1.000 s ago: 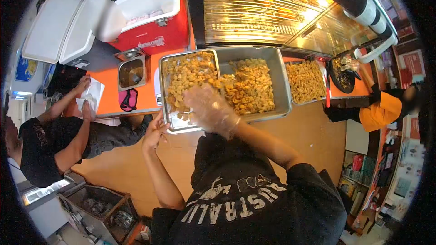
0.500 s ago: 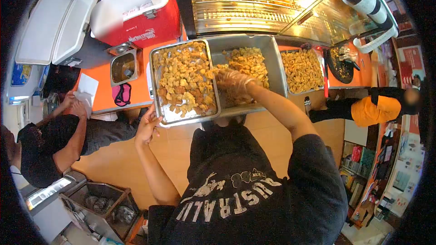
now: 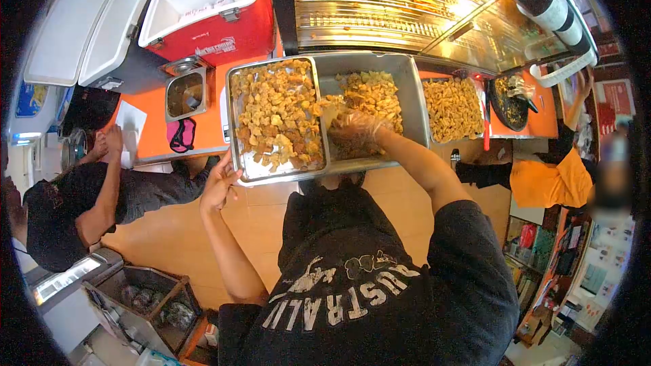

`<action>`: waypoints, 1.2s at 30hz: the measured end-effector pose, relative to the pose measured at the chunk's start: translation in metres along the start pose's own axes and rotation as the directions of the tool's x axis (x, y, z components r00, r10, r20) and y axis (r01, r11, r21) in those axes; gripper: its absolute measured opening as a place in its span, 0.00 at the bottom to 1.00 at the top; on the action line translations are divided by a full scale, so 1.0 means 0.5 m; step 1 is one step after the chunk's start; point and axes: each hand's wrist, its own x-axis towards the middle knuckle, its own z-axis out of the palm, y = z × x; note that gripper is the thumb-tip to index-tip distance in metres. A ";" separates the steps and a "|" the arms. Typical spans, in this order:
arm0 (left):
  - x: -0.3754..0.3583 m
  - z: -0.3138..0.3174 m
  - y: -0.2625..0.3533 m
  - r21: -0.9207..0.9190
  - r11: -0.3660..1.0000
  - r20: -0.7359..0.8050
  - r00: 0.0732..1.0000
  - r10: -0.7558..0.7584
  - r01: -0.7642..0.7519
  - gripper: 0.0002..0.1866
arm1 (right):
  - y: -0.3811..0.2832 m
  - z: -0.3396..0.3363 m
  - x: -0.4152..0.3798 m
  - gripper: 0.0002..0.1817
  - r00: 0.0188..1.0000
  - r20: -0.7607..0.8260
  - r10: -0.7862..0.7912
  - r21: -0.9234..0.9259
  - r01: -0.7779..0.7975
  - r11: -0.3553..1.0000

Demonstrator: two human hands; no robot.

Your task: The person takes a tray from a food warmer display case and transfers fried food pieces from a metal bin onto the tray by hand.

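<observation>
Gloved right hand [image 3: 352,125] amid golden, chunky fried pieces [image 3: 278,112]

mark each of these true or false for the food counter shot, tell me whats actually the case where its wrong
1. The right hand wears a clear plastic glove. True.
2. The left hand holds the near corner of the shallow tray. True.
3. The right hand rests in the red cooler. False: it is in the deep pan, on the fried pieces.
4. The shallow tray is bare. False: fried pieces fill most of it.
5. The cooler's lid is shut. False: it stands open.
</observation>
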 end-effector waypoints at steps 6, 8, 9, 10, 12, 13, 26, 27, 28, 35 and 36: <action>-0.006 0.008 0.016 0.011 1.000 0.020 1.000 0.016 -0.016 0.41 | -0.005 -0.034 -0.075 0.16 0.976 -0.196 -0.097 -0.177 0.062 0.982; -0.005 0.009 0.012 0.003 1.000 -0.007 1.000 0.019 -0.019 0.41 | 0.018 0.005 -0.084 0.15 0.927 -0.352 -0.131 -0.177 0.072 0.982; -0.004 0.008 0.009 -0.006 1.000 -0.030 0.999 0.021 -0.021 0.41 | 0.030 0.023 -0.078 0.14 0.893 -0.426 -0.147 -0.178 0.077 0.981; -0.003 0.006 0.007 -0.007 1.000 -0.033 0.999 0.022 -0.023 0.41 | 0.031 0.021 -0.077 0.14 0.852 -0.497 -0.162 -0.179 0.082 0.980; -0.002 0.003 0.003 -0.007 1.000 -0.011 1.000 0.013 -0.013 0.41 | -0.020 -0.076 -0.098 0.15 0.905 -0.418 0.084 0.099 -0.046 0.994; -0.003 0.003 0.003 -0.011 1.000 -0.013 1.000 0.013 -0.014 0.41 | -0.053 -0.104 -0.110 0.17 0.818 -0.443 0.367 0.295 -0.254 0.921; -0.009 0.010 0.015 0.015 1.000 0.024 1.000 0.006 -0.006 0.41 | -0.104 -0.247 -0.165 0.12 0.694 0.199 0.692 0.408 0.583 -0.702; -0.011 0.008 0.018 0.011 1.000 0.022 1.000 0.000 -0.001 0.41 | -0.114 -0.261 -0.163 0.12 0.715 0.171 0.678 0.435 0.563 -0.703; -0.009 0.000 0.009 0.034 0.999 0.033 0.999 0.006 -0.007 0.40 | -0.122 -0.270 -0.158 0.11 0.737 0.145 0.660 0.461 0.540 -0.704; -0.002 -0.005 -0.008 0.011 0.999 0.016 0.999 0.034 -0.034 0.41 | -0.400 -0.413 -0.072 0.19 0.798 -0.339 0.497 0.930 0.204 0.307; -0.001 -0.004 -0.008 0.006 1.000 0.029 0.999 0.028 -0.028 0.41 | -0.416 -0.390 -0.023 0.17 0.851 -0.419 0.317 0.797 0.177 0.577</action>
